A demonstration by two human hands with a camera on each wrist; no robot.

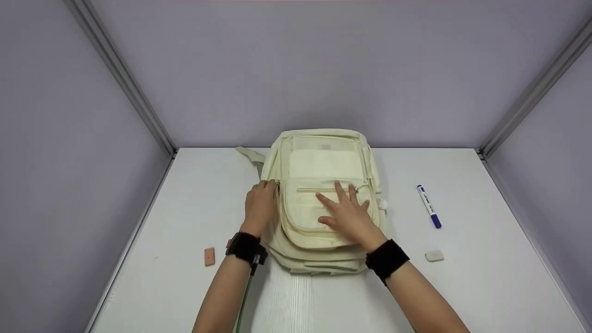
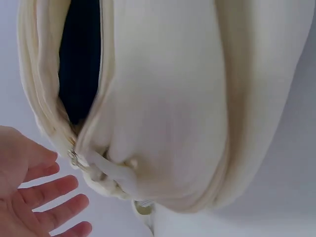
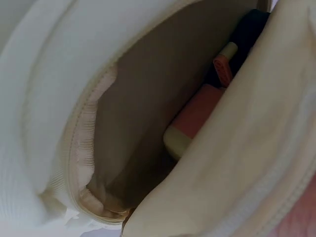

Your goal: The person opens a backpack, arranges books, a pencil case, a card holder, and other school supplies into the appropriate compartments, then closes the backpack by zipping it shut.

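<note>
Head view shows your cream fabric backpack (image 1: pixel 323 199) lying flat on the white tabletop (image 1: pixel 185 286), its top end close to the grey back wall (image 1: pixel 296 69) and its bottom edge toward you. Your right hand (image 1: pixel 349 215) lies flat on the front pocket with fingers straight and spread, gripping nothing. Your left hand (image 1: pixel 260 206) sits at the pack's left edge, fingers curled over the seam by the zipper; whether it pinches the zipper pull you cannot tell from here.

Left wrist view shows the fingers (image 2: pixel 49 192) loosely extended just beside the zipper end (image 2: pixel 76 160), with a dark gap open along the pack's side. Right wrist view looks into an open pocket holding a pink object (image 3: pixel 197 116), too blurred to name.

Left of the pack, a small pink rectangular eraser (image 1: pixel 209 256) lies near the table's left edge, apart from your wrist. To the right, a white marker with a blue cap (image 1: pixel 429 206) and a white eraser (image 1: pixel 434 255) lie well apart from the pack, with bare table between. Bare table also stretches between your forearms toward you.
</note>
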